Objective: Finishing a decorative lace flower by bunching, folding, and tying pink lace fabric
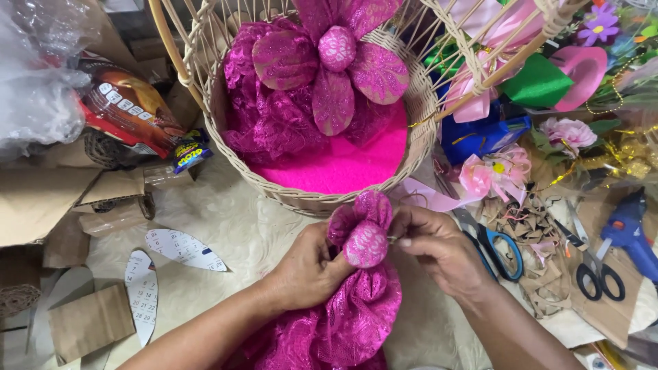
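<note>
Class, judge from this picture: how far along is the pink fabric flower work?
Done: one full fabric flower sits in the wicker basket. In hand: left hand grips gathered lace fabric; right hand pinches beside two petals. Left: this flower has fewer petals.

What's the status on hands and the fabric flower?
Left hand grips the magenta lace bundle. Right hand fingers pinch at the small flower. Basket just behind.

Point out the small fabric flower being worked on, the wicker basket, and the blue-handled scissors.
small fabric flower (365, 241), head view, on its round front petal.
wicker basket (308, 199), head view, on the woven front rim.
blue-handled scissors (504, 250), head view, on the blue handle loop.
</note>
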